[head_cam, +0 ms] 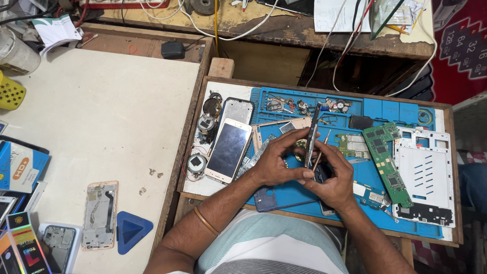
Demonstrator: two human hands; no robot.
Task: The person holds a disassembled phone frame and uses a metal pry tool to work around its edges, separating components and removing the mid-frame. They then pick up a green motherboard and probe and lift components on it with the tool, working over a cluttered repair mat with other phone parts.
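Your left forearm comes in from the lower left, a bangle (pixel 206 221) on the wrist, and your left hand (pixel 276 161) sits curled over the blue mat (pixel 385 109), fingers pressed together around a small dark part (pixel 321 173) held between both hands. Your right hand (pixel 332 180) meets it from the right, wrist bent inward, thumb and forefinger pinching tweezers (pixel 312 136) that stand nearly upright, tips down at the part. What exactly the part is, you cannot tell; your fingers hide most of it.

Going left to right: on the pale table lie a phone back frame (pixel 100 215) and a blue triangular pick (pixel 131 231), well apart from your hands. In the wooden tray (pixel 324 85), at its left end, sit a few round parts (pixel 206 125) with thin wires, then a white phone (pixel 228 150) face up, partly overlapping a dark frame (pixel 238 109) behind it. The mat's upper compartments hold small screws and metal bits (pixel 304 105). Right of your hands lies a green board (pixel 385 160), and beside it a white frame (pixel 425 175) near the tray's right wall.
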